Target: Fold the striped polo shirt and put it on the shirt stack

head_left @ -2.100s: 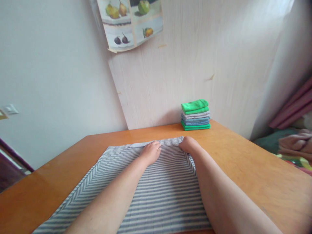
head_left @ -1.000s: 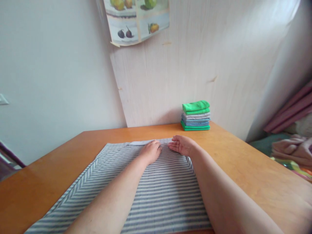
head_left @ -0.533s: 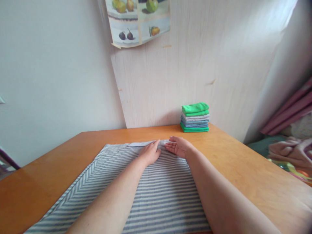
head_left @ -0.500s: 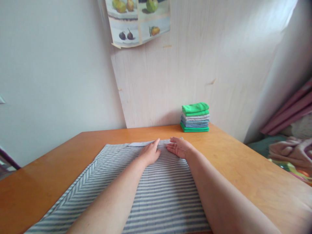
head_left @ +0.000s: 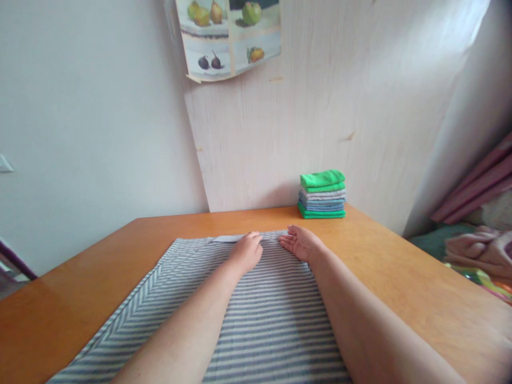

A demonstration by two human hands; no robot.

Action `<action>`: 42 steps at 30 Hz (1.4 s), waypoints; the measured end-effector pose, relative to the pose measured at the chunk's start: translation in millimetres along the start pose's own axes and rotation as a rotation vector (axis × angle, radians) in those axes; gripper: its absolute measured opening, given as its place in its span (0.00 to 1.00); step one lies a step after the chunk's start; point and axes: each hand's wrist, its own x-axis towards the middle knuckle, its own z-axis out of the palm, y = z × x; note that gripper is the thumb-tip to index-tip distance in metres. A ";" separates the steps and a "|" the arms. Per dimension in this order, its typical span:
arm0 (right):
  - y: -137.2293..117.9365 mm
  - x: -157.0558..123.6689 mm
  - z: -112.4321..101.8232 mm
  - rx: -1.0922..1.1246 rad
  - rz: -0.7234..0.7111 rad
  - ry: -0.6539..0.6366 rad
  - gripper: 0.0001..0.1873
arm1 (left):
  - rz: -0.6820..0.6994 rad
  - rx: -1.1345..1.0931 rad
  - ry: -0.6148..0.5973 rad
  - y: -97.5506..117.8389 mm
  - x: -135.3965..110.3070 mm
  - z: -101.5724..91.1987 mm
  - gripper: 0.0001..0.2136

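On striped cloth (head_left: pixel 264 314), right hand (head_left: pixel 301 244) lies spread, left hand (head_left: pixel 247 252) seemingly curled.

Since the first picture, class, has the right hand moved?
Yes. Against the folded stack, the right hand has slid slightly left along the striped cloth, toward the left hand, and opened.
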 end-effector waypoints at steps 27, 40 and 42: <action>5.4 -7.8 7.7 -0.035 -0.065 -0.073 0.07 | 0.044 0.100 -0.113 -0.4 -3.5 2.7 0.20; 23.7 -0.3 14.7 -0.315 -0.316 -0.045 0.04 | 0.029 0.048 -0.103 -1.0 -2.9 3.4 0.20; 26.8 -0.1 14.4 -0.413 -0.384 -0.019 0.04 | 0.010 0.005 -0.096 -1.0 -3.3 3.8 0.22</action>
